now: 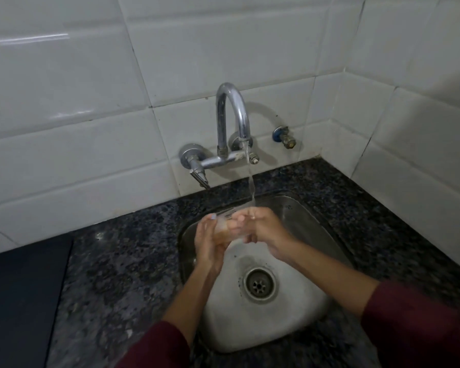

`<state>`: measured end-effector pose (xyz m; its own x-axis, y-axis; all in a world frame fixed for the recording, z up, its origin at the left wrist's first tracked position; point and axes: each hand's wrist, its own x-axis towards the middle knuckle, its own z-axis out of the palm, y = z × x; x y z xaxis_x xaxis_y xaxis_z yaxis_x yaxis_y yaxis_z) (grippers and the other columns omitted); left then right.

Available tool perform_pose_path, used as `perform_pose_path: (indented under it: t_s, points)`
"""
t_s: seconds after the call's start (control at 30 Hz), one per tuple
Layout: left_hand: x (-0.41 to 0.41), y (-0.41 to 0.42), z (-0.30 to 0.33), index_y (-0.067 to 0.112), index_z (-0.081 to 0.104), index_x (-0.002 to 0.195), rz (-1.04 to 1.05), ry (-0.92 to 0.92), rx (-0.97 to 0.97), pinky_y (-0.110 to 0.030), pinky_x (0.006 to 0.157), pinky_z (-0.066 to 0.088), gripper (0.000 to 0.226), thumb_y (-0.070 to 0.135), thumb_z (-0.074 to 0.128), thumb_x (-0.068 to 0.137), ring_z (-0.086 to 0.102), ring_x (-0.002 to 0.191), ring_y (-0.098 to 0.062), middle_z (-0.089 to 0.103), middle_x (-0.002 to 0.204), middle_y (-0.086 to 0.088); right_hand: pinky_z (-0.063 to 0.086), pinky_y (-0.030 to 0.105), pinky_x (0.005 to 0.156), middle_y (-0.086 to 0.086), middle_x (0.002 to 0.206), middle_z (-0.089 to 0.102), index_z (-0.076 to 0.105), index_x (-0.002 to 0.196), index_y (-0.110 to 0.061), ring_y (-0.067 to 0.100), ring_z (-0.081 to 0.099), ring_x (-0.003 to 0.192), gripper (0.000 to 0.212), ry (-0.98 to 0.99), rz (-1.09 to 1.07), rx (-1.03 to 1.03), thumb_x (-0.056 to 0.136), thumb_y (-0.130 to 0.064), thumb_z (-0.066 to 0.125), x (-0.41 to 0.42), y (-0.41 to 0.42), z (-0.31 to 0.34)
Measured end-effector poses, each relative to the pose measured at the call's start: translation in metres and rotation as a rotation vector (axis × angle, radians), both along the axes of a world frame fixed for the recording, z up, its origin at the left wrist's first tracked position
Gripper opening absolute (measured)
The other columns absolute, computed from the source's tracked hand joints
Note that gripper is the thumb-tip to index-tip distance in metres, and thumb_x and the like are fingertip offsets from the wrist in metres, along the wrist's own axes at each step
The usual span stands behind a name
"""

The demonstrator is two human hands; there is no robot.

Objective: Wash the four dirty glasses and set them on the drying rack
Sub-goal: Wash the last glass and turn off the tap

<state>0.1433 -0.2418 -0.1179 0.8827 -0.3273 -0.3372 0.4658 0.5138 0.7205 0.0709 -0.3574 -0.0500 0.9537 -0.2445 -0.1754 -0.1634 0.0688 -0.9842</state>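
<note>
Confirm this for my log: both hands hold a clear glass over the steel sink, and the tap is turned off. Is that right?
Not quite. The head view shows the tap running: a stream falls from its spout onto the glass. The rest stands: the left hand and the right hand hold the clear glass over the steel sink.

A steel sink (311, 227) is set into a dark speckled stone table (122, 261). Behind the sink rise white glossy wall tiles (91, 102), meeting a second tiled wall in a corner to its right. A chrome tap (231, 123) is fixed to the wall above the sink, a small blue-capped valve (283, 136) just right of it. Left of the sink lies a dark flat panel (19, 301).
</note>
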Motion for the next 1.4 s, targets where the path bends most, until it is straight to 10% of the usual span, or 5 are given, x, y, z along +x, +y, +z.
perform_pose_path:
  t_s: [0.47, 0.67, 0.9, 1.17, 1.4]
  points:
    - [0.018, -0.004, -0.003, 0.017, 0.058, 0.111, -0.121, -0.001, 0.043, -0.025, 0.052, 0.054, 0.020, 0.025, 0.051, 0.094, 0.066, 0.064, -0.016, 0.067, 0.083, -0.007, 0.054, 0.029, 0.078, 0.005, 0.135, 0.055, 0.049, 0.133, -0.021, 0.021, 0.052, 0.124, 0.046, 0.270, 0.519, -0.137, 0.092, -0.002, 0.049, 0.006, -0.008, -0.003]
    - [0.031, -0.013, 0.001, 0.010, 0.064, 0.097, -0.085, 0.226, 0.195, -0.032, 0.049, 0.055, 0.022, 0.029, 0.062, 0.087, 0.066, 0.067, -0.023, 0.067, 0.086, -0.012, 0.047, 0.036, 0.082, 0.012, 0.125, 0.058, 0.049, 0.129, -0.011, 0.030, 0.057, 0.112, 0.041, 0.120, 0.583, -1.554, 0.088, -0.003, 0.048, 0.016, -0.015, -0.013]
    - [0.028, -0.012, -0.001, 0.010, 0.069, 0.078, -0.180, 0.101, 0.124, -0.026, 0.049, 0.054, 0.031, 0.028, 0.050, 0.095, 0.066, 0.053, -0.019, 0.071, 0.066, -0.010, 0.052, 0.031, 0.077, 0.003, 0.142, 0.049, 0.040, 0.140, -0.023, 0.021, 0.047, 0.130, 0.055, 0.359, 0.573, -0.152, 0.091, 0.002, 0.047, 0.023, -0.020, 0.000]
    - [0.035, -0.010, -0.012, 0.008, 0.065, 0.097, -0.125, 0.235, 0.331, -0.039, 0.058, 0.057, 0.024, 0.020, 0.072, 0.079, 0.066, 0.075, -0.029, 0.067, 0.092, -0.016, 0.037, 0.045, 0.103, 0.019, 0.133, 0.053, 0.050, 0.132, -0.010, 0.038, 0.046, 0.126, 0.040, 0.179, 0.631, -1.366, 0.093, -0.009, 0.045, 0.015, -0.027, -0.055]
    - [0.034, -0.009, -0.012, 0.009, 0.063, 0.100, -0.175, 0.169, 0.129, -0.039, 0.078, 0.054, 0.027, 0.029, 0.067, 0.082, 0.064, 0.083, -0.026, 0.064, 0.094, -0.015, 0.046, 0.035, 0.096, -0.005, 0.132, 0.048, 0.028, 0.145, -0.025, 0.013, 0.050, 0.116, 0.074, 0.286, 0.755, -0.333, 0.084, 0.012, 0.046, 0.019, -0.016, -0.019]
